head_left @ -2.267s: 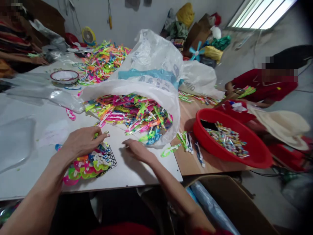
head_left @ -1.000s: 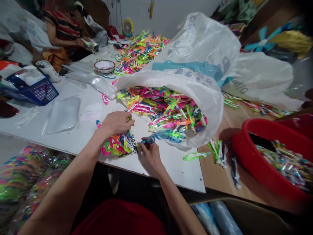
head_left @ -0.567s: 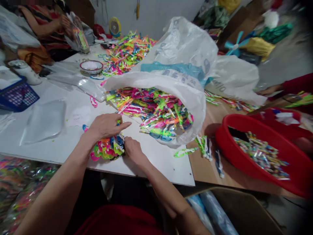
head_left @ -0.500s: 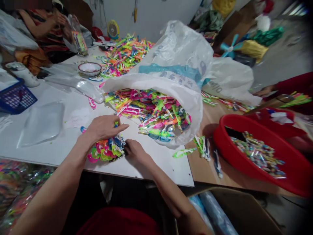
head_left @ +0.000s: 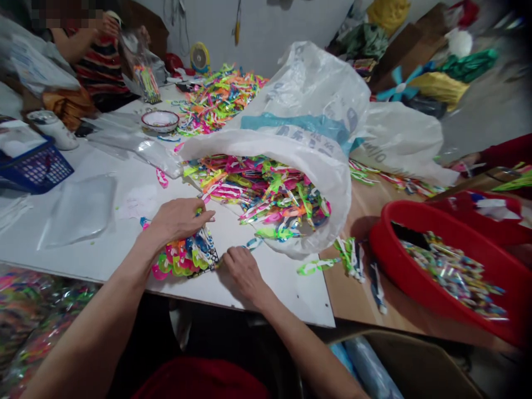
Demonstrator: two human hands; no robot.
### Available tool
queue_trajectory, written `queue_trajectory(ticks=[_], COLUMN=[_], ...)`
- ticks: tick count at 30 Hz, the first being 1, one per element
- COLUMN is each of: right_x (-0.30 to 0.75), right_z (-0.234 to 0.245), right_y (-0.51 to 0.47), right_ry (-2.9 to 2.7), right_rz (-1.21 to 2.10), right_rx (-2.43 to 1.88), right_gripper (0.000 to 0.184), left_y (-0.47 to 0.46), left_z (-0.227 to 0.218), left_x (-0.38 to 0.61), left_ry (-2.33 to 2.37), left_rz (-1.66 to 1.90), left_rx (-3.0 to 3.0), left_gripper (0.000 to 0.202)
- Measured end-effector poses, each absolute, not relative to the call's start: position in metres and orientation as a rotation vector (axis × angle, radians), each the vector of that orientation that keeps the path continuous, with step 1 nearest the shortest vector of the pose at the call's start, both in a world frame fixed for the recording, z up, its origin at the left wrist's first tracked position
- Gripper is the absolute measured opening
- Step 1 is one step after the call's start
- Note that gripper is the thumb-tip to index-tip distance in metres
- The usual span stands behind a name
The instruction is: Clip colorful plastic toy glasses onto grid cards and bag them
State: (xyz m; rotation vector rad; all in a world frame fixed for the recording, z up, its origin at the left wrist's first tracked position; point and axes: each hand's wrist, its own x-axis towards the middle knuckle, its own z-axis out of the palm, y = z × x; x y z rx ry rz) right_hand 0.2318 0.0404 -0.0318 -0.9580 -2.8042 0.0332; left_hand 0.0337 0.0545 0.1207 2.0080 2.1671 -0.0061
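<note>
My left hand [head_left: 180,219] lies across a bundle of small bright plastic toys [head_left: 183,259], its fingers bent over the top and the thumb side towards the right. The toys are pink, yellow-green, orange and blue, with white strips; a black-and-white checked edge shows along their right and lower sides. Just right of that edge, my right hand [head_left: 245,274] rests low at the table, fingers curled in; what they hold, if anything, is hidden. A blue-and-white piece [head_left: 254,243] lies just beyond its knuckles, by the mouth of a white sack [head_left: 343,188] full of similar toys.
A clear plastic bag [head_left: 83,208] lies flat at left, near a blue basket [head_left: 37,166]. Loose toys [head_left: 318,266] lie right of the sack. A red basin [head_left: 380,238] of small pieces stands at right. Another person [head_left: 100,66] handles a filled bag behind, left; a red sleeve shows far right.
My right hand has moved a little right, away from the bundle, showing more of the checked edge. The left hand stays on the bundle. The view has shifted slightly.
</note>
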Motion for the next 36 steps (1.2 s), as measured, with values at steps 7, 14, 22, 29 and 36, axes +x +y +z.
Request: queue_trajectory(ticks=[7, 14, 22, 29, 36], right_x=[0.275, 0.252, 0.23, 0.22, 0.193], right_z=[-0.04, -0.026, -0.024, -0.048, -0.015], right_y=[0.015, 0.031, 0.037, 0.037, 0.034], right_ry=[-2.502, -2.333, -1.879, -1.874, -2.617], right_rz=[0.315, 0.743, 1.11, 1.105, 0.672], right_rx=[-1.353, -1.643, -1.16, -1.136, -1.35], right_gripper=[0.022, 0.039, 0.033, 0.025, 0.024], left_y=[0.057, 0.051, 0.048, 0.05, 0.051], left_z=[0.119, 0.12, 0.119, 0.119, 0.121], left_x=[0.035, 0.032, 0.034, 0.034, 0.036], left_ry=[2.119, 2.046, 2.029, 2.072, 2.05], left_rz=[-0.01, 0.099, 0.15, 0.134, 0.101], left_rx=[2.031, 2.03, 2.049, 2.041, 2.031], left_gripper=[0.054, 0.066, 0.049, 0.041, 0.057])
